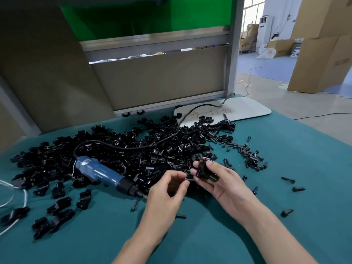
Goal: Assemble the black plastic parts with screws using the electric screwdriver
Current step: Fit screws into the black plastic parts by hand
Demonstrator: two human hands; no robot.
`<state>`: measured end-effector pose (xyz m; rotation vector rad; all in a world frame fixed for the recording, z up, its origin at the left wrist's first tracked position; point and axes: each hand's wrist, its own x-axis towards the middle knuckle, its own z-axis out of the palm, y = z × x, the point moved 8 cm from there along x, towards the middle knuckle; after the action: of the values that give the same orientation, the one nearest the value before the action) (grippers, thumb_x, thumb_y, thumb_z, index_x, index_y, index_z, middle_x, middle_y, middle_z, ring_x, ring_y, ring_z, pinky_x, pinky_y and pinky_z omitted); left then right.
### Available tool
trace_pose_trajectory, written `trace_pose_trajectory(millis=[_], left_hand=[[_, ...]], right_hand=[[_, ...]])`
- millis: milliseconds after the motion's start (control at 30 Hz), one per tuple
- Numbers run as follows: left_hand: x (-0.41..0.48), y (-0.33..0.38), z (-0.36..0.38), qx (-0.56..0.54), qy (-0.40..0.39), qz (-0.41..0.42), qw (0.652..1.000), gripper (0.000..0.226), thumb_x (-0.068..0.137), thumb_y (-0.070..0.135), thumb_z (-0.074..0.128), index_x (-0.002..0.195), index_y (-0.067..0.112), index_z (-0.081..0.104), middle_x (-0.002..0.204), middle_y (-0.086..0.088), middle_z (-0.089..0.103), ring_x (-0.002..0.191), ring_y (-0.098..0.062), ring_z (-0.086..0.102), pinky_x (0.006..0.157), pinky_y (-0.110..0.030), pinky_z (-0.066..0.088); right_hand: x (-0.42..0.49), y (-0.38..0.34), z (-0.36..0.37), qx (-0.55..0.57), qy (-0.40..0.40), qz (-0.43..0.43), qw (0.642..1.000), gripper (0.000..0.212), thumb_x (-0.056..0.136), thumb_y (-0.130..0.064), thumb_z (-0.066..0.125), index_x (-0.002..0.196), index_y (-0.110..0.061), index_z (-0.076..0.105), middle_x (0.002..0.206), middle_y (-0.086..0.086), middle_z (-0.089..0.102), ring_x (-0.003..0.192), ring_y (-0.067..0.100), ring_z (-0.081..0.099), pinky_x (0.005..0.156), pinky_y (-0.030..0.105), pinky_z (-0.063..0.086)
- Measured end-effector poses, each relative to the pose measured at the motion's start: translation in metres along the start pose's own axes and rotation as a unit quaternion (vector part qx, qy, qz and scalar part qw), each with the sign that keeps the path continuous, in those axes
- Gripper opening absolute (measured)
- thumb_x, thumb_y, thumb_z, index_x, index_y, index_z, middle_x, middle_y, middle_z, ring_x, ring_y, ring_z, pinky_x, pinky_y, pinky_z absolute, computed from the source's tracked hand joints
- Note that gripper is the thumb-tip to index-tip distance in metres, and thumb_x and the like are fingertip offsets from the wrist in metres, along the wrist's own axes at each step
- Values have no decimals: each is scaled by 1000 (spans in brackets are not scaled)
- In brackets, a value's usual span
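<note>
Hands at the screw-placing stage. My right hand (221,181) curls round the held black parts (203,171), just above the worktop (276,241) and about midway between its left and right edges. My left hand (166,189) pinches a screw (187,179) between thumb and fingertips, its end at the near side of the held parts. Whether the screw has entered a hole I cannot tell.

The electric screwdriver (102,173) lies unheld on its side toward the left edge, partly on the heap of loose plastic parts (144,147), with its bit pointing toward my left hand. Loose screws (241,149) are scattered toward the right edge.

Judged progress: for this unit, the parts are gathered and a screw is being offered up, but driving has not begun. The size of the heap suggests many units are left. I cannot pick out any finished assembly within it.
</note>
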<state>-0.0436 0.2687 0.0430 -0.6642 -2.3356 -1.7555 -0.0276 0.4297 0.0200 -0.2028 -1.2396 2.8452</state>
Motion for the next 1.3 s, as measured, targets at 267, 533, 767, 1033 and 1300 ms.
trace_pose_trajectory(millis=[267,533,767,1033,1300], left_hand=[[-1,-9,3,13,-9,8,1000,15,96,30,67,100,44,64,96,19,72,89,-6,69,75,-20,54],[0,-17,3,-41,-14,-37,998,8,93,32,71,99,38,69,94,15,75,90,-6,70,81,-26,56],[2,-21,5,-164,-28,-94,982,5,92,13,73,95,17,73,85,-1,77,76,-11,72,72,-20,56],[0,-23,9,-94,-42,-80,991,6,91,28,74,89,33,72,80,3,73,72,-7,65,69,-29,57],[0,-6,13,-59,-66,-13,996,35,92,18,71,107,47,60,112,21,60,95,-7,62,75,-21,53]], right_hand=[[-1,10,7,-40,-35,14,998,32,87,-14,68,113,3,74,123,25,71,107,31,73,85,37,62],[1,14,6,-81,-39,11,996,23,84,-14,71,103,-4,80,121,23,72,112,30,72,86,35,61],[-1,12,7,-82,-45,7,996,30,85,-13,70,111,1,75,122,23,72,110,30,72,85,36,62],[-3,15,9,-93,-58,16,994,38,89,-12,68,121,7,68,125,24,70,112,32,71,86,36,61],[-2,10,8,-90,-43,8,995,33,89,-15,67,117,2,73,124,25,70,114,36,70,86,35,62]])
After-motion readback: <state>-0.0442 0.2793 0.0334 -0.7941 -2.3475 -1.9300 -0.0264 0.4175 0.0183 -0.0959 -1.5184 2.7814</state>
